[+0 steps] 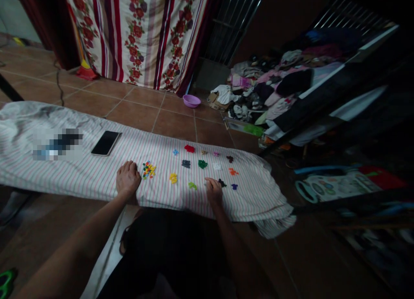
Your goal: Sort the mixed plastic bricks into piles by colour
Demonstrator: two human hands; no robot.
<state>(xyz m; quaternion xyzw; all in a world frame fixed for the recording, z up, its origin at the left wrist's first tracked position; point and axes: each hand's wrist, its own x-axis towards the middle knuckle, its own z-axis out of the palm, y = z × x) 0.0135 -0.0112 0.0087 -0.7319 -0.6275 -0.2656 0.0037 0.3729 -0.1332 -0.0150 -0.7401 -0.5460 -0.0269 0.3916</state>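
Observation:
My left hand (pixel 128 178) rests on the striped cloth, palm down, with its fingers lying loosely on it. Just right of it is a mixed pile of small coloured pieces (pixel 149 170). My right hand (pixel 213 189) has its fingertips together low over the cloth; anything between them is too small to make out. It sits between a light green pile (pixel 192 185) and a black pile (pixel 221 183). Around are single-colour piles: yellow (pixel 173 178), dark grey (pixel 186 164), green (pixel 202 164), white (pixel 217 166), red (pixel 189 148), orange (pixel 233 171) and purple-blue (pixel 234 187).
A phone (pixel 106 143) lies on the striped cloth (pixel 155 143), left of the piles; a blurred-out item is farther left. Smaller light blue (pixel 175 152), tan, pink and brown (pixel 229 158) piles line the far side. Beyond, a purple basin (pixel 192 101) and heaped clothes (pixel 258 87) occupy the floor.

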